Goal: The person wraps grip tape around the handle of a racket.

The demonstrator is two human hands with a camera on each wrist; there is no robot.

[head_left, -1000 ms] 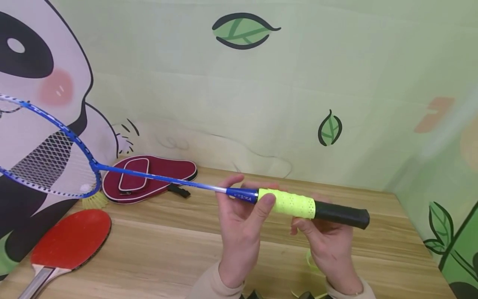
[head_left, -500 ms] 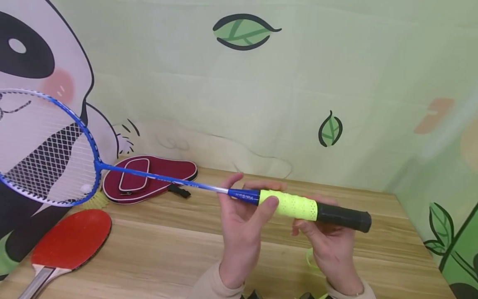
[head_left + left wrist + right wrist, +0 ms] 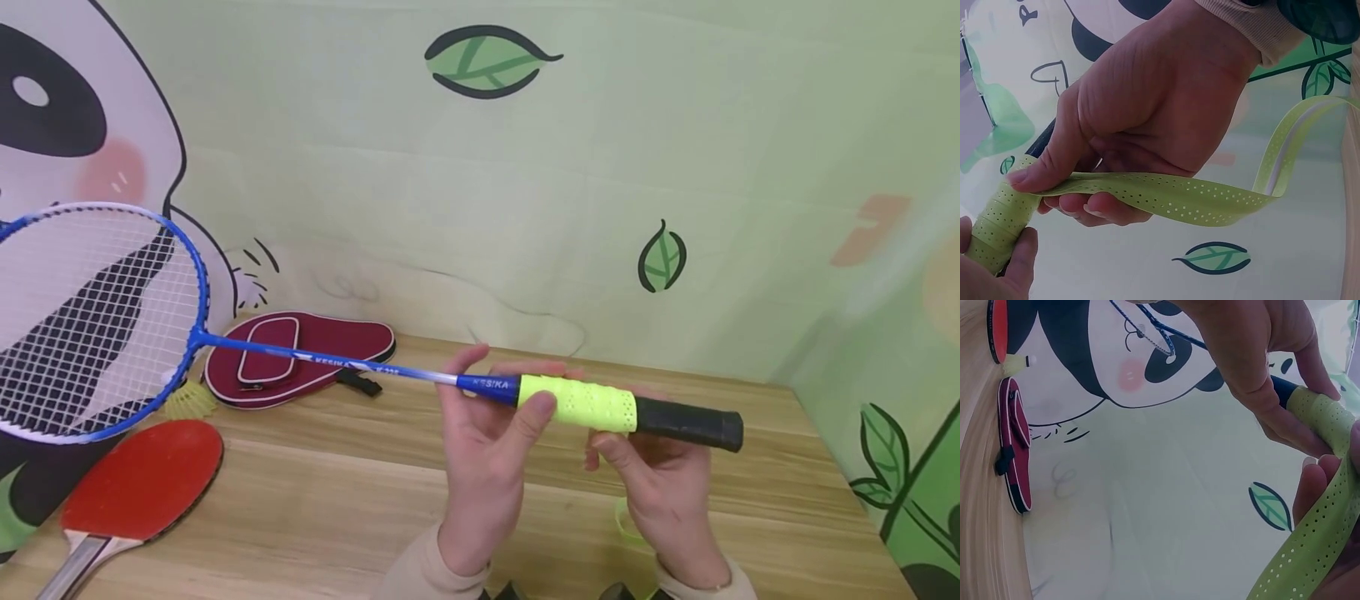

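A blue badminton racket (image 3: pixel 412 372) lies across both hands, its strung head (image 3: pixel 112 325) reaching past the left edge of the head view. Bright yellow-green perforated overgrip tape (image 3: pixel 588 404) is wound round the upper handle; the black lower handle (image 3: pixel 693 423) is bare of it. My left hand (image 3: pixel 483 475) grips the racket where the tape starts, thumb on the tape. Below the handle, my right hand (image 3: pixel 667 492) pinches the loose tape (image 3: pixel 1191 200) right at the last wrap. In the left wrist view this strip trails off toward the right, partly folded.
At the left, a red table tennis bat (image 3: pixel 146 479) lies on the wooden table (image 3: pixel 330 508). Behind it are a yellow shuttlecock (image 3: pixel 190 401) and a dark red bat case (image 3: pixel 337 337). A printed cloth backdrop (image 3: pixel 525 192) stands behind the table.
The racket has rolled about its shaft, so its strung face now shows more fully and the lettering on the shaft is visible. Both hands stay nearly in place.
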